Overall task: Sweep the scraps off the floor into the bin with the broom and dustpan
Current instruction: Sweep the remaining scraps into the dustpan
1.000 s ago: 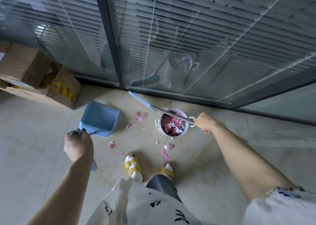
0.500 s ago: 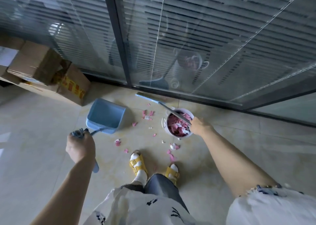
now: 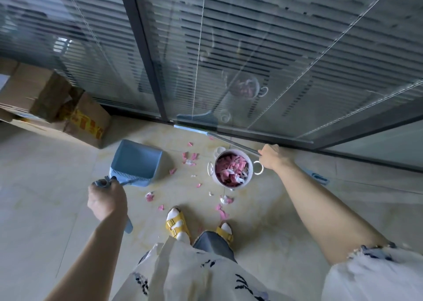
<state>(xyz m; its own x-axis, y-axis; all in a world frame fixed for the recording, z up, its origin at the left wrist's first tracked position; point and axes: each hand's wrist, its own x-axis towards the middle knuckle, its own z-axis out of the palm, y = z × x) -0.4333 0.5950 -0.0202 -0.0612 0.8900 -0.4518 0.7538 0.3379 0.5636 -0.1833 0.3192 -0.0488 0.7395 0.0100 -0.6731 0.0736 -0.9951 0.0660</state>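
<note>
Broom (image 3: 231,141) axis diagonal: head at the glass wall's base, handle running back-right past the bin (image 3: 251,174). Right hand (image 3: 272,157) wrapped round its handle. Left hand (image 3: 107,200) fisted on the dustpan (image 3: 137,163) handle, pan on the floor left of the scraps (image 3: 190,158).

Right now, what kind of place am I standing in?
Probably an office or a shop's back room, indoors: a glass wall with blinds behind it, cardboard boxes stacked beside it, and a pale tiled floor.
</note>
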